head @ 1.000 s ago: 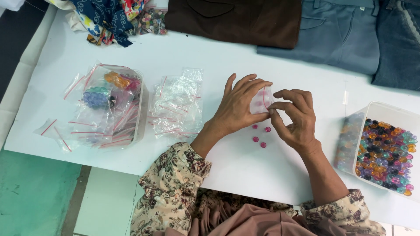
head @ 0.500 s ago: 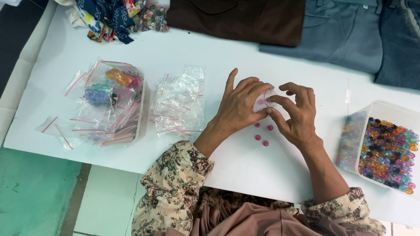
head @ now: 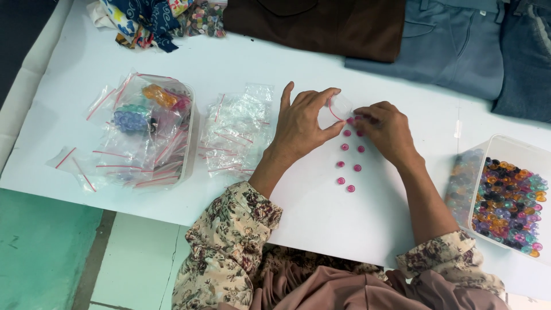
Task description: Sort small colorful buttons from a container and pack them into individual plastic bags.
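head view, white table [head: 321, 229]. left hand [head: 301, 123] sits just above centre, fingers spread and arched, thumb and forefinger pinched on a small clear zip bag [head: 340, 106] with a red seal strip; bag is held up at the hand's 1 o'clock. right hand [head: 387, 129] lies at 3 o'clock of the left hand, fingers curled together, tips meeting at the bag's lower edge at what looks like a pink button; cannot tell whether the tips actually grip it. pink buttons [head: 350, 166] lie on the table in two short columns running from just under the fingertips toward 6 o'clock, apart from each other, flat. pile of empty clear zip bags [head: 235, 135] at 9 o'clock of the left hand, near but not touching it. further out at 9 o'clock, a clear tub [head: 186, 143] stuffed with filled bags of coloured pieces, loose bags spilling over its rim. at 4 o'clock of the right hand, well apart, a clear box [head: 488, 149] of mixed coloured buttons. along 12 o'clock edge: brown garment [head: 321, 23], blue-grey trousers [head: 447, 46], patterned cloth scraps [head: 149, 17].
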